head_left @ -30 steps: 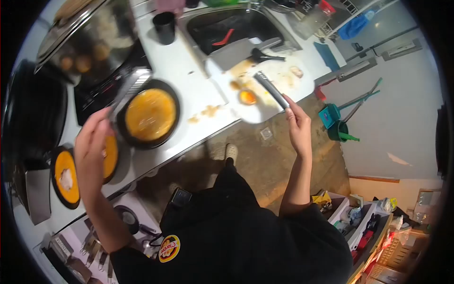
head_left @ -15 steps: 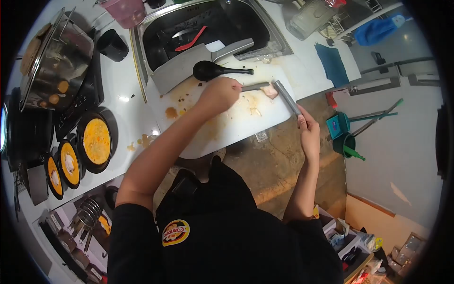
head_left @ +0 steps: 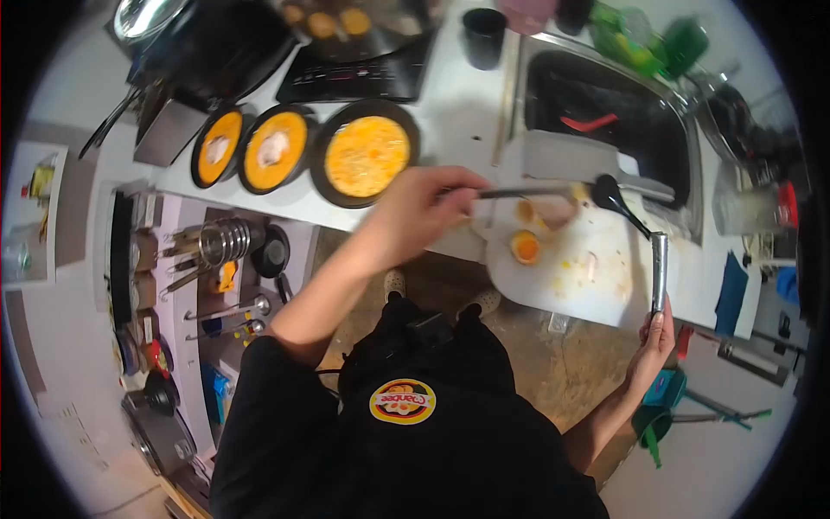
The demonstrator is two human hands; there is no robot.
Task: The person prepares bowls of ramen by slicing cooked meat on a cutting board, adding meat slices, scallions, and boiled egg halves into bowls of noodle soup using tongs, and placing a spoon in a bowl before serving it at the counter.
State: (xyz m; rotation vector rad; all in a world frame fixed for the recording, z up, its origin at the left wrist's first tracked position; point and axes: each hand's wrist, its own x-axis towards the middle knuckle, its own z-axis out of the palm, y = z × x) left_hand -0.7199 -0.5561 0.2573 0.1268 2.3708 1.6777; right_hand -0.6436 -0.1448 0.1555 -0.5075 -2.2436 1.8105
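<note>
My left hand is closed around a long thin metal utensil; motion blur hides its exact kind. It reaches over the white cutting board, where a pale food piece lies blurred near it. On the board's left part rests what looks like an egg half with an orange yolk. My right hand grips shiny metal tongs, pointing up at the board's right edge. A black spoon lies beyond, near a large cleaver along the sink's edge.
Three black bowls stand at left: the large bowl, the middle bowl and the small bowl, all with orange contents. Behind are an induction cooker, a black cup and the sink.
The view has swung left, bringing the bowls closer to the middle. My left hand has moved left across the board towards the large bowl. The tools are farther apart.
</note>
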